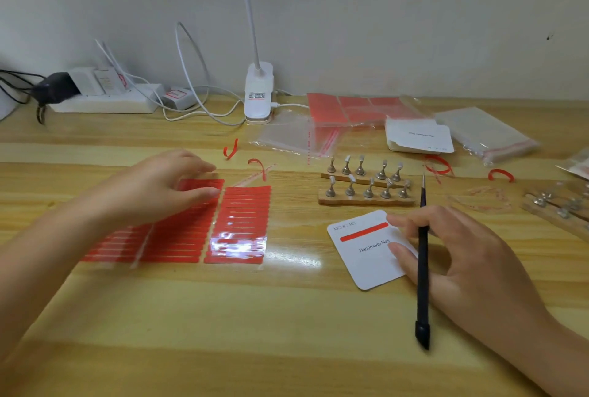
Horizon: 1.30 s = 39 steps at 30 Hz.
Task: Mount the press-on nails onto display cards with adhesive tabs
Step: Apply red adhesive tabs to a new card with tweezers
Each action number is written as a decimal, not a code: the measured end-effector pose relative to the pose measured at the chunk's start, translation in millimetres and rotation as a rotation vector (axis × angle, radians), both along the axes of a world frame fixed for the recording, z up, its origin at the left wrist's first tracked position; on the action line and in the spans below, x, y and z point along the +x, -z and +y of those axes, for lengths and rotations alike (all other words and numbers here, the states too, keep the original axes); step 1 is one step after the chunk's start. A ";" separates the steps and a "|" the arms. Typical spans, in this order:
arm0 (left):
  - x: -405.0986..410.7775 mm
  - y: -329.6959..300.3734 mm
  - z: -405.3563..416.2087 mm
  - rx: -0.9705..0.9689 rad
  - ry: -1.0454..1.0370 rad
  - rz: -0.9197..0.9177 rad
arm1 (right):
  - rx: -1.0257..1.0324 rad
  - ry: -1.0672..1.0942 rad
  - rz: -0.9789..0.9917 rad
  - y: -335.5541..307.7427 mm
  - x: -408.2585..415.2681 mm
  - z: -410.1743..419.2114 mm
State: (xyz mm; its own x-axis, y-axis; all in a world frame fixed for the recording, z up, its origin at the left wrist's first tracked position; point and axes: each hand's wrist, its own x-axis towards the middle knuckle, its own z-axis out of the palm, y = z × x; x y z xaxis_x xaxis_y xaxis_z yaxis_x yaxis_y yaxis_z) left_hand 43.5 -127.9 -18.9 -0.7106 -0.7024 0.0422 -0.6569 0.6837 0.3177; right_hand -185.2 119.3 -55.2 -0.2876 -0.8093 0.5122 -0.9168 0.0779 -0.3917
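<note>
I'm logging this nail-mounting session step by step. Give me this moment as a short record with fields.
left hand: fingers on the red adhesive strip sheet
right hand: holds black tweezers, fingertips on the display card
card: one red adhesive strip stuck across its top, no nails yet
press-on nails: on metal stands in two wooden bases, behind the card

Left hand (165,186) blurred, hides adhesive sheet (236,224) corner; right nail stand (554,205) edge-cropped.

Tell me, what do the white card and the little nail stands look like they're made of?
The white card looks like matte paperboard: flat, printed, rounded corners. The nail stands seem to be shiny metal pegs on unpainted wooden strips, judging by their silvery gleam and pale grain.
</note>
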 end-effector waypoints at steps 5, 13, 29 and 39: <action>-8.5 -0.5 -2.3 0.039 0.040 -0.049 | -0.016 -0.020 -0.070 -4.4 2.9 1.8; -16.7 -3.5 -13.1 0.177 0.051 -0.036 | -0.008 -0.027 -0.134 -7.4 4.8 1.8; -25.5 -58.4 24.9 0.631 0.223 0.131 | -0.060 -0.089 -0.254 -9.8 4.3 3.2; -53.3 -78.5 57.0 0.684 0.494 0.220 | -0.221 -0.116 -0.510 -12.6 5.7 3.9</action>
State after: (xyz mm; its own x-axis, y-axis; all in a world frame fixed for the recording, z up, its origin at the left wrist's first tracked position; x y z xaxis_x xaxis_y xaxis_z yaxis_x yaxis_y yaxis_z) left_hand -9.9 -70.9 59.6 -0.9659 -0.2370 -0.1040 -0.2107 0.4868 0.8477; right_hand -179.5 123.2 -42.6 -0.4585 -0.7397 0.4926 -0.6048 -0.1465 -0.7828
